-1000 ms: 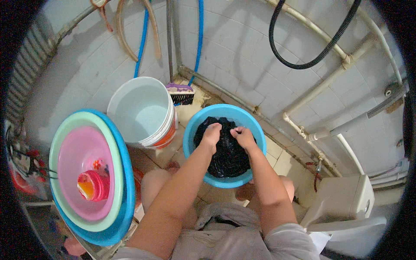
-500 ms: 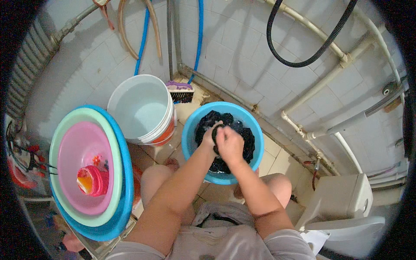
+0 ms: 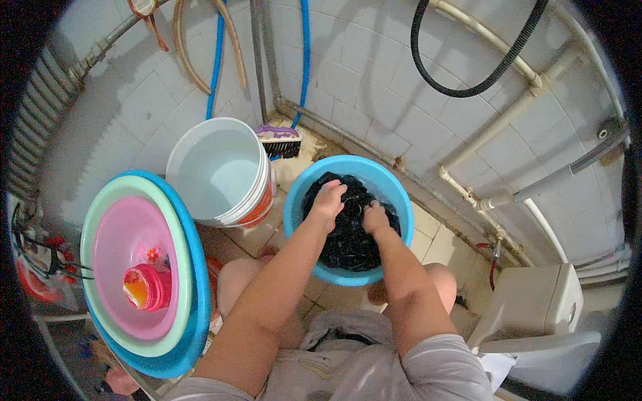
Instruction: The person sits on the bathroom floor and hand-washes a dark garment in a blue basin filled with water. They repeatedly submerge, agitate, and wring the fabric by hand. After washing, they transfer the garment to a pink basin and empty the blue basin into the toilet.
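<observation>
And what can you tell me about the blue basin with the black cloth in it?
The basin is round, light blue and open-topped, with a smooth rim; it looks like plastic. It stands upright on the tiled floor, right of the white bucket. Dark, wet-looking cloth fills much of its inside. The left hand and right hand reach in over the cloth. Whether the forearms touch the rim is unclear.

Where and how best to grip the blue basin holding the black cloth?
I'd take the blue basin by its left and right rim edges, from above: it sits upright, its round rim bare there, while black cloth fills the middle.
</observation>
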A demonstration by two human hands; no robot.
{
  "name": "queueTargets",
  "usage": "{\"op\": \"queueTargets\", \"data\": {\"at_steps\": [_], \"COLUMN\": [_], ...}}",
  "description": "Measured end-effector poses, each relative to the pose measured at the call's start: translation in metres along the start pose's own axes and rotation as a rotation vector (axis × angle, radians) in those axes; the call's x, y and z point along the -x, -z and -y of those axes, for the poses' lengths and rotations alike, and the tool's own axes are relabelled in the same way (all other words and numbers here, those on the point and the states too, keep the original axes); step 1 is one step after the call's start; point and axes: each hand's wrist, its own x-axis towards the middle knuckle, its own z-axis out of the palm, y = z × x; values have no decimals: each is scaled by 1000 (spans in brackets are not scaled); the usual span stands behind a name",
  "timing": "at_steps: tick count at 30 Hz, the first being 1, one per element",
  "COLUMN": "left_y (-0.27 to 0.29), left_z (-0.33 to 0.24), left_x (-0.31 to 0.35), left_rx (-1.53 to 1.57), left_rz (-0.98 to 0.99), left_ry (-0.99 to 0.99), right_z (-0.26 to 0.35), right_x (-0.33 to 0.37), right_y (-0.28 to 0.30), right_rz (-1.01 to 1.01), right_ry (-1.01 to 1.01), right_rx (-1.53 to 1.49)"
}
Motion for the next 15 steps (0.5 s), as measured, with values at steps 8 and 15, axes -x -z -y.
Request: {"op": "queueTargets", "data": {"at_steps": [8, 15], "left_y": [-10, -17], "left_z": [7, -12], "left_x": [16, 31], "left_rx": [19, 315], "left_rz": [-35, 211], "left_ry": [120, 80], "right_z": [30, 53], "right_x": [30, 73], "right_y": [113, 154], "right_rz": [93, -142], "right_ry": [-88, 47], "right_rx": [-1054, -1301]}}
